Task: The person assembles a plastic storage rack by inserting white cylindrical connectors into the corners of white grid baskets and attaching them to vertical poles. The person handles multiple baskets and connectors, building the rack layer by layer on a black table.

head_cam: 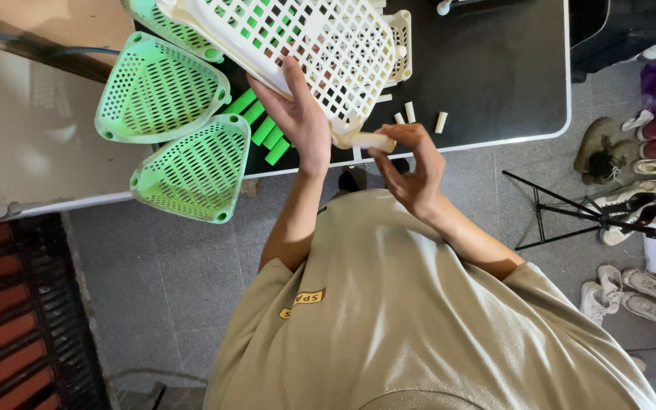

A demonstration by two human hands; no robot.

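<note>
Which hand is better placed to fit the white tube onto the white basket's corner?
Right, probably. The right hand already pinches the white tube at that corner, while the left hand is busy holding up the white basket.

Cream-white lattice shelf point(298, 45), showing a grid of square holes with green showing through. 3 mint-green corner shelves point(162, 89), showing rows of slotted perforations. Bright green tubes point(263, 129) lying on a black tabletop edged in white point(495, 68). Small cream-white tubes point(440, 121), plain. The person is wearing a plain khaki shirt point(419, 319) with a yellow-and-black patch. Grey speckled floor point(184, 281).
</note>
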